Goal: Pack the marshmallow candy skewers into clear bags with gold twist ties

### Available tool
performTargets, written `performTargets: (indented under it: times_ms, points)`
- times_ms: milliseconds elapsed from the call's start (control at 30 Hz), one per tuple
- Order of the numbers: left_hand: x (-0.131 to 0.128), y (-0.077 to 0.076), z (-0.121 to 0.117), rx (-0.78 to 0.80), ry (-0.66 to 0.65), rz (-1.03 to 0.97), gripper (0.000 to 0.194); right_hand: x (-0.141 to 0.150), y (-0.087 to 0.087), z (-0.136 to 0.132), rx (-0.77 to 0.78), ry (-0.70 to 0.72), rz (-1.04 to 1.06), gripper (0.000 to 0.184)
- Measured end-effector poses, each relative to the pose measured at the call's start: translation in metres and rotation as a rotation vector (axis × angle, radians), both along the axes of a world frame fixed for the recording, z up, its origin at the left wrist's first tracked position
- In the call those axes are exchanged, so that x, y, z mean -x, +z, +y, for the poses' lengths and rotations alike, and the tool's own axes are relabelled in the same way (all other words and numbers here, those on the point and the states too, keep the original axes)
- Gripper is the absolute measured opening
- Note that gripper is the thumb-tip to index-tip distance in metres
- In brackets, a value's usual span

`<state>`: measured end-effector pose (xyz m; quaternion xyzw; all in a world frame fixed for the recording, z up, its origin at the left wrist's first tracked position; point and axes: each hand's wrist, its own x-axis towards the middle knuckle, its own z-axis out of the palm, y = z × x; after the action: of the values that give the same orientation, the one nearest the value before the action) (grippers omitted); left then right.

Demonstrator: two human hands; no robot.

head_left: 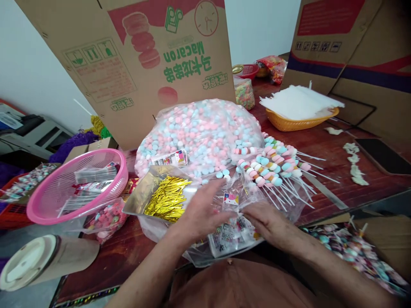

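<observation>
My left hand hovers over a clear printed plastic bag in front of me, its fingers spread and thumb apart. On the other side, my right hand has its fingers pressed together at the bag's upper edge, pinching the film; the exact grip is partly hidden. A small printed label shows between the hands. Left of them, a metal scoop-like tray holds gold twist ties. Just beyond lies a big clear bag of pink, blue and white candies. Candy skewers are piled to the right.
A pink basket with packets and a lidded cup stand left. Cardboard boxes rise behind. A yellow basket of white sleeves and a dark phone are right. More skewers fill a box lower right.
</observation>
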<state>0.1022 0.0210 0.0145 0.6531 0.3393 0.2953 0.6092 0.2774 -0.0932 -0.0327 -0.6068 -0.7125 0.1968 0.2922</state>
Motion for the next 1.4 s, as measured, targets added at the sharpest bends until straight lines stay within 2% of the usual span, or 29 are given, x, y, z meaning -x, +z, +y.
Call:
performTargets:
  times_ms: [67,100,133,167,233,300,367,433,500,567,733,900,1033,1167,1267,1333,1400]
  points:
    - [0.014,-0.001,-0.002,0.041,0.421,-0.113,0.048,-0.001,0.0,-0.004,0.138,-0.086,0.243,0.03]
    - [0.019,-0.003,-0.004,0.096,0.579,-0.168,0.048,0.0,0.0,-0.005,0.208,-0.108,0.36,0.03]
    - [0.021,-0.007,-0.006,0.192,0.667,-0.221,0.049,0.004,0.001,-0.005,0.27,-0.113,0.465,0.031]
    - [0.021,-0.011,-0.007,0.342,0.665,-0.276,0.05,0.008,0.002,-0.004,0.318,-0.099,0.558,0.032]
    - [0.017,-0.018,-0.007,0.667,0.523,-0.39,0.045,0.021,0.003,-0.002,0.391,-0.045,0.694,0.033]
    - [0.01,-0.019,-0.002,0.818,0.446,-0.514,0.035,0.031,0.002,0.0,0.405,-0.026,0.711,0.034]
    - [0.007,-0.016,0.007,0.846,0.46,-0.612,0.02,0.035,-0.001,-0.001,0.298,-0.087,0.56,0.032]
    - [0.007,-0.014,0.015,0.872,0.507,-0.651,0.005,0.034,-0.005,-0.004,0.045,-0.192,0.285,0.029]
    - [0.006,-0.013,0.017,0.926,0.563,-0.632,0.011,0.031,-0.009,-0.007,-0.218,-0.254,0.011,0.025]
    - [0.004,-0.014,0.015,0.989,0.607,-0.59,0.019,0.03,-0.012,-0.01,-0.387,-0.249,-0.173,0.023]
    - [-0.002,-0.012,0.008,1.054,0.582,-0.581,0.03,0.031,-0.011,-0.009,-0.502,-0.211,-0.365,0.023]
    - [0.0,-0.009,0.007,1.057,0.507,-0.519,0.031,0.026,-0.007,-0.01,-0.52,-0.151,-0.385,0.023]
    - [-0.002,-0.012,0.005,1.093,0.497,-0.502,0.035,0.035,-0.01,-0.011,-0.617,-0.12,-0.406,0.022]
    - [-0.001,-0.01,0.007,1.041,0.444,-0.489,0.043,0.044,-0.022,-0.016,-0.571,-0.113,-0.287,0.022]
    - [-0.001,-0.01,0.006,1.0,0.36,-0.527,0.042,0.047,-0.023,-0.019,-0.469,-0.117,-0.09,0.02]
    - [-0.003,-0.012,0.002,0.99,0.335,-0.553,0.038,0.049,-0.019,-0.019,-0.329,-0.105,0.099,0.02]
    - [-0.007,-0.016,-0.002,0.986,0.316,-0.566,0.035,0.051,-0.012,-0.018,-0.122,-0.101,0.281,0.024]
